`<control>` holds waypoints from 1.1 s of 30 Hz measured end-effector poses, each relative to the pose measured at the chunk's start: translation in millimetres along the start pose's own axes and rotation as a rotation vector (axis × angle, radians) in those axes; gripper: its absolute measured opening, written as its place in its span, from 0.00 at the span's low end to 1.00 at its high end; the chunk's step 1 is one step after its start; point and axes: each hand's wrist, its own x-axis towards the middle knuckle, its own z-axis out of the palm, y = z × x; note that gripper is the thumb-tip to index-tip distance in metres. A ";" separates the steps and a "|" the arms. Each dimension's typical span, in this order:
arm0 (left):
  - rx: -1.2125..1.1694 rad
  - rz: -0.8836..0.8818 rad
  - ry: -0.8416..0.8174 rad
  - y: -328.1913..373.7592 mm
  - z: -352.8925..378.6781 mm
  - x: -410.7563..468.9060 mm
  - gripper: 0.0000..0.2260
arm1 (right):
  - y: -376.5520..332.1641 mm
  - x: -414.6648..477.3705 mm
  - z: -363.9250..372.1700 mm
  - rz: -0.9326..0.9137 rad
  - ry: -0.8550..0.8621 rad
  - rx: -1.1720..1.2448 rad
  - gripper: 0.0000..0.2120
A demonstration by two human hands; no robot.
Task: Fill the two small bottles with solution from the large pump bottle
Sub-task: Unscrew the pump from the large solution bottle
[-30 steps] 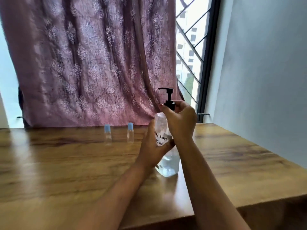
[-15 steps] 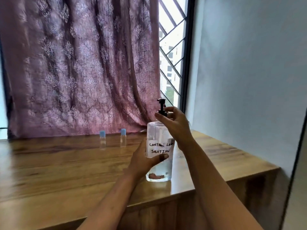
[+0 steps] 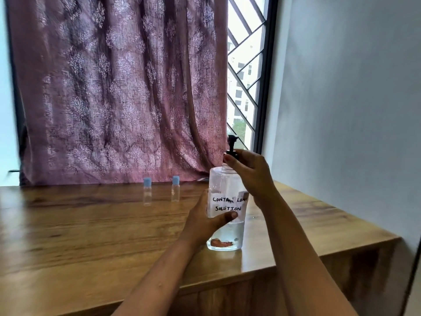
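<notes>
Hands grip clear, labelled pump bottle (image 3: 224, 201): left hand (image 3: 201, 222) round body, right hand (image 3: 249, 173) pinching collar.

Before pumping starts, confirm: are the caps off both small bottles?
No, both small bottles carry their blue caps.

Glossy wood table (image 3: 91, 236), clear plastic pump bottle (image 3: 224, 179) w/ paper label (image 3: 227, 205), patterned cloth curtain (image 3: 118, 87).
</notes>
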 end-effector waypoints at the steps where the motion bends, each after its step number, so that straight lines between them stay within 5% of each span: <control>1: -0.001 -0.002 0.006 0.2 0.1 -0.6 0.35 | 1.2 -0.5 -2.5 0.010 -0.051 0.069 0.08; 8: 0.013 -0.013 0.047 1.3 1.6 -1.2 0.35 | 5.6 -0.2 -5.4 -0.024 -0.094 0.093 0.16; 19: 0.027 -0.008 0.053 1.4 1.5 -2.5 0.35 | -9.1 6.3 12.7 -0.093 0.151 -0.343 0.19; 23: 0.030 0.004 0.049 6.5 -0.4 -5.5 0.33 | -7.0 7.5 1.5 0.027 -0.067 -0.022 0.13; 28: 0.044 0.007 0.036 9.3 -1.0 -6.7 0.34 | -15.7 8.4 -13.1 0.202 -0.258 0.340 0.21; 33: 0.044 0.012 0.042 6.4 -0.4 -4.5 0.31 | -18.1 6.4 0.6 0.143 -0.098 -0.053 0.24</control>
